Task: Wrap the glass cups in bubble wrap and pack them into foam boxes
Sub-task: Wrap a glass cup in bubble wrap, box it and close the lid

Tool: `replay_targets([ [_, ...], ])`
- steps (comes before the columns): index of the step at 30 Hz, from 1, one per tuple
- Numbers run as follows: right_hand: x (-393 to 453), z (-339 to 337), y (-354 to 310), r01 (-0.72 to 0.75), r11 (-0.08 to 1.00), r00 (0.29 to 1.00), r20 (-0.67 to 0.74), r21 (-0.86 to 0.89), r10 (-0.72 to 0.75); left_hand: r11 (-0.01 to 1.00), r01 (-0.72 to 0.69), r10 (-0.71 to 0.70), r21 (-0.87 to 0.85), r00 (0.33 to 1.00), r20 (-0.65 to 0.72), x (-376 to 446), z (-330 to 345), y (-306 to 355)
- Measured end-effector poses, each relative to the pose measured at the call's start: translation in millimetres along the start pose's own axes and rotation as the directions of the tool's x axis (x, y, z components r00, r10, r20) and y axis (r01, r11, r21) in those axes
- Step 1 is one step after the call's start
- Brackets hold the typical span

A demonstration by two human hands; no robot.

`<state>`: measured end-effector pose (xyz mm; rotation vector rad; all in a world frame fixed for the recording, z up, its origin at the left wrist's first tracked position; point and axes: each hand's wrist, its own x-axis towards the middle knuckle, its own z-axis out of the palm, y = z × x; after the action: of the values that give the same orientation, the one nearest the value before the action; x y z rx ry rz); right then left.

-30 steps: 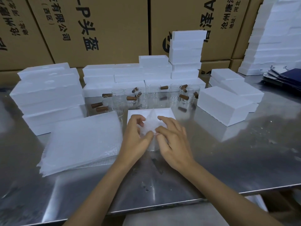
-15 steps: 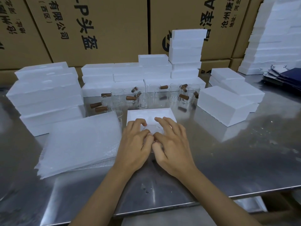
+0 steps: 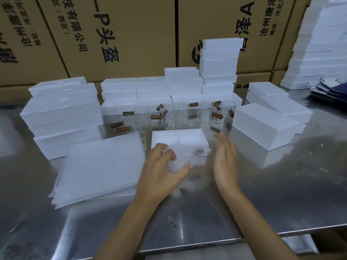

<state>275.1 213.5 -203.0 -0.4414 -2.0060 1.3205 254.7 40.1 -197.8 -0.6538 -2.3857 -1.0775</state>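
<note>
Head: wrapped cup [image 3: 180, 158] over foam box [image 3: 176, 136]

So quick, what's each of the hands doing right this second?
Left hand: fingers curled round the bubble-wrapped cup, holding it at the open foam box.
Right hand: open, fingers straight, holding nothing.

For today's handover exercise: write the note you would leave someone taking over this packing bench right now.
Left hand grips a bubble-wrapped cup just in front of the open foam box. Right hand is open beside it, holding nothing.
Unwrapped glass cups stand behind the box; the bubble wrap stack lies left of it.
Done: this cup is wrapped.
Left: seat it in the box, then wrap and pack the rest.
</note>
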Motion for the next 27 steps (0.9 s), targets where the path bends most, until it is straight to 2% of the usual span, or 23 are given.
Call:
replay_targets([
  [1, 4.4, 0.9, 2.8, -0.071, 0.997, 0.997, 0.008, 0.010, 0.070, 0.999, -0.008, 0.003, -0.051, 0.995, -0.102, 2.4, -4.6, 2.5],
  [2, 5.4, 2.4, 3.8, -0.079, 0.995, 0.996, 0.032, -0.053, 0.081, 0.993, -0.013, -0.010, -0.119, 0.982, -0.190, 7.0, -9.7, 5.2],
  [4, 3.5, 7.0, 2.4, 0.025, 0.962, 0.988, 0.152, -0.274, 0.018, 0.976, 0.001, -0.061, -0.218, 0.962, -0.267, 24.1, -18.9, 7.7],
  [6, 4.2, 10.9, 1.4, 0.117, 0.913, 0.962, 0.273, -0.392, -0.006, 0.972, 0.047, -0.101, -0.229, 0.968, -0.231, 49.2, -23.9, 7.1],
  [8, 4.5, 11.9, 2.5, 0.144, 0.901, 0.947, 0.320, -0.410, -0.006, 0.977, 0.081, -0.114, -0.199, 0.980, -0.162, 72.3, -25.3, 3.1],
  [15, 7.0, 15.1, 7.7, 0.159, 0.888, 0.960, 0.277, -0.432, -0.038, 0.993, 0.107, -0.102, -0.044, 0.988, 0.116, 99.7, -8.9, -32.4],
  [21, 8.8, 17.8, 9.7, 0.155, 0.890, 0.967, 0.251, -0.430, -0.048, 0.998, 0.065, -0.066, 0.011, 0.984, 0.166, 87.3, 8.5, -54.2],
  [27, 9.9, 15.9, 8.4, 0.130, 0.908, 0.972, 0.232, -0.399, -0.038, 0.971, 0.222, -0.195, -0.086, 0.949, 0.246, 90.1, 11.1, -62.8],
])
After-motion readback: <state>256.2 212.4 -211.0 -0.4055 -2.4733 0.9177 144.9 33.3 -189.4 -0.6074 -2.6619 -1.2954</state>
